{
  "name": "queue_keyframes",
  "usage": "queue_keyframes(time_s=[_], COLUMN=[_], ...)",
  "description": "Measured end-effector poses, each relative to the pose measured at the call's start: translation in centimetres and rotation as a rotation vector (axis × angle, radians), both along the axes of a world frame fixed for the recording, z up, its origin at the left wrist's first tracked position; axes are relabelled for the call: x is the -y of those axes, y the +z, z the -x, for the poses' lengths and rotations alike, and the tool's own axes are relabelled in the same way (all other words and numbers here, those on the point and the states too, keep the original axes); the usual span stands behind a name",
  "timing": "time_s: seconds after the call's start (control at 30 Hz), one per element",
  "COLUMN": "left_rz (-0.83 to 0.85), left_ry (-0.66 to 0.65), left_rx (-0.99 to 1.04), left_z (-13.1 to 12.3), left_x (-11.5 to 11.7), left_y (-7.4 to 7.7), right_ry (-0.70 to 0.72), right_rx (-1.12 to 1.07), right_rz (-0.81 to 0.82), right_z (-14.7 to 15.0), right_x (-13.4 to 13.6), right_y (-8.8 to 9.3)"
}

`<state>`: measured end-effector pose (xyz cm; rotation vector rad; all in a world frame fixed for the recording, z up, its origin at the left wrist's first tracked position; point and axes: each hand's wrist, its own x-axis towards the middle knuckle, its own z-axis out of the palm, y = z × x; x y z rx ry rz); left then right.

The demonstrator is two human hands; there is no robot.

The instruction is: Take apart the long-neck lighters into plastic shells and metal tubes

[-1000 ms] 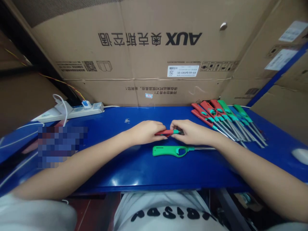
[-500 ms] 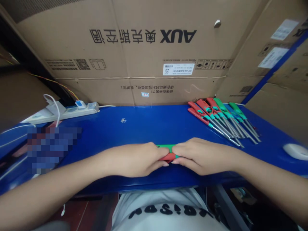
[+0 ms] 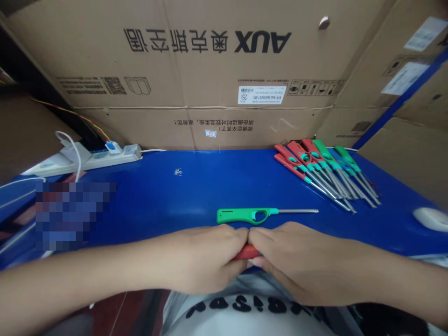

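My left hand (image 3: 205,254) and my right hand (image 3: 294,259) meet at the near edge of the blue table (image 3: 182,196), both closed on a red stick lighter (image 3: 247,252). Only a short piece of its red body shows between my fingers. Just beyond my hands lies a green stick lighter (image 3: 261,215) flat on the table, its metal tube pointing right. Neither hand touches it.
Several red and green stick lighters (image 3: 324,170) lie in a row at the back right. A white power strip (image 3: 87,158) with cables sits at the back left. Large cardboard boxes (image 3: 210,70) wall off the table's far side. A white object (image 3: 430,218) rests at the right edge.
My hands have pulled the red lighter back toward my body, from mid-table past the green lighter to the near edge. The green lighter has stayed where it lay.
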<state>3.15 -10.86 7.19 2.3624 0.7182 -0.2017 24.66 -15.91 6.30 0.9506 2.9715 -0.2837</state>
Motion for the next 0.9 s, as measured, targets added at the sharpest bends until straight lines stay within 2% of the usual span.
queue_keyframes(time_s=[0.07,0.2,0.33,0.43,0.6,0.73,0.83,0.9], left_rz=[-0.002,0.020,-0.036,-0.085,-0.128,-0.092,-0.099,-0.141], left_ry=[0.004,-0.020,-0.063,-0.090,0.007,0.050,0.040,0.038], left_rx=[-0.013,-0.015,-0.133,-0.173,-0.120,-0.058,-0.023,-0.003], left_z=[-0.1,0.0,-0.2,0.7,3.8,3.8,3.1,3.0], left_x=[0.2,1.5,3.0,3.2,2.3,1.3,-1.1,-3.6], left_y=[0.8,1.8,1.6,1.2,0.5,0.7,1.0,1.0], right_ry=[-0.033,0.044,0.031,0.059,0.027,-0.018,-0.168,-0.266], right_rx=[-0.011,0.046,0.108,0.097,0.141,0.119,0.002,-0.142], right_rz=[0.001,-0.253,-0.414,-0.439,-0.434,-0.335,-0.249,-0.338], right_z=[0.1,0.6,1.1,0.4,-2.0,-2.8,-3.7,-4.5], right_x=[0.1,1.5,3.0,3.4,3.3,1.9,-0.1,-1.5], right_y=[0.9,1.9,1.2,0.5,-0.2,-0.5,-0.8,-1.2])
